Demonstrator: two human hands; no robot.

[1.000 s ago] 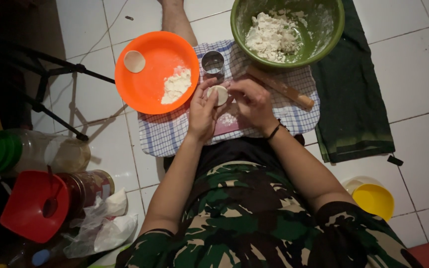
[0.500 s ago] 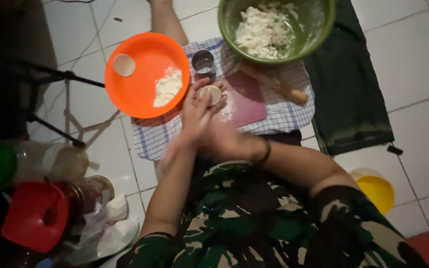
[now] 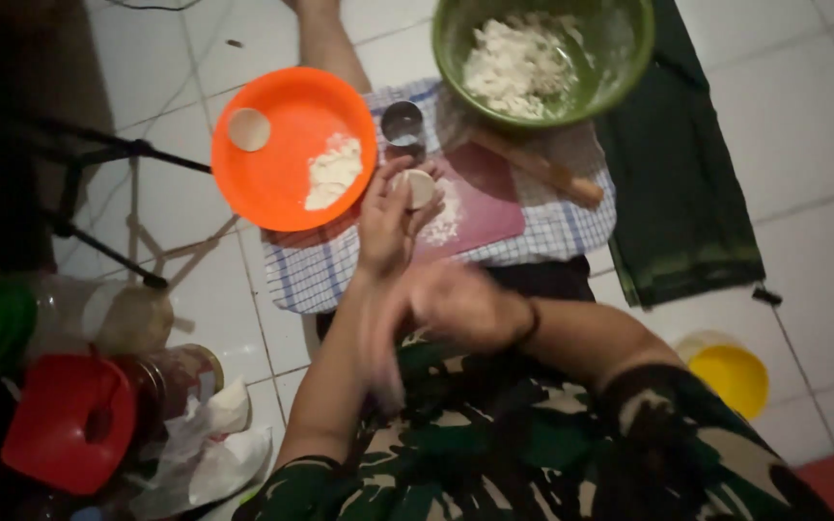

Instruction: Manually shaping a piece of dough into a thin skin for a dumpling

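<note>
**Left hand cups a dough disc over the board**

A small round disc of pale dough rests on the fingertips of the left hand, whose fingers curl loosely around its edge; it hovers above the dark red cutting board. The right hand sits at 6 o'clock from the disc, close to the body and blurred, so whether its fingers are spread or closed I cannot tell.

At 12 o'clock from the disc, just beside it, stands a small metal cup. At 9 to 10 o'clock lies an orange plate carrying a heap of flour and another dough disc. At 1 o'clock a green bowl holds crumbly white dough. A wooden rolling pin lies at 3 o'clock, tilted across a checked cloth. A dark green cloth lies farther out at 3 o'clock. A yellow lid sits at 4 o'clock, and a red funnel at 8 o'clock, both well apart.
</note>
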